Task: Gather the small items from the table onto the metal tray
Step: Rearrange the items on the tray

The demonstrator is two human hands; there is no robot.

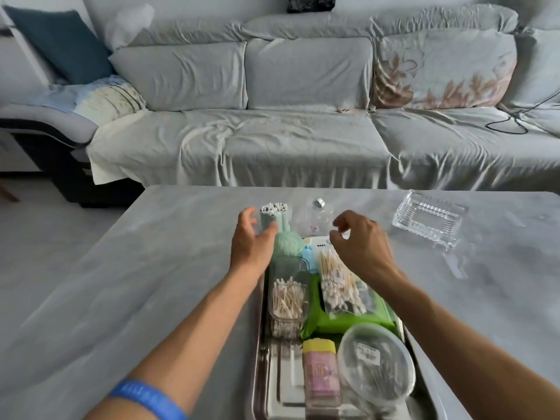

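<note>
The metal tray (280, 398) lies on the grey table at the bottom centre. It holds a clear box of cotton swabs (288, 298), a green wipes pack (321, 319), a bag of swabs (336, 283), a pink jar with a yellow lid (319, 371) and a round clear container (375, 368). Past the tray's far end stand a mint-green holder of swabs (272, 215), a green roll (288, 244) and a small clear bottle (316, 218). My left hand (251, 241) curls open right beside the swab holder. My right hand (360, 241) hovers open near the bottle.
A clear glass dish (430, 218) sits on the table at the far right. Beyond the table's far edge is a grey covered sofa (272, 131) with cushions and a black cable (512, 122).
</note>
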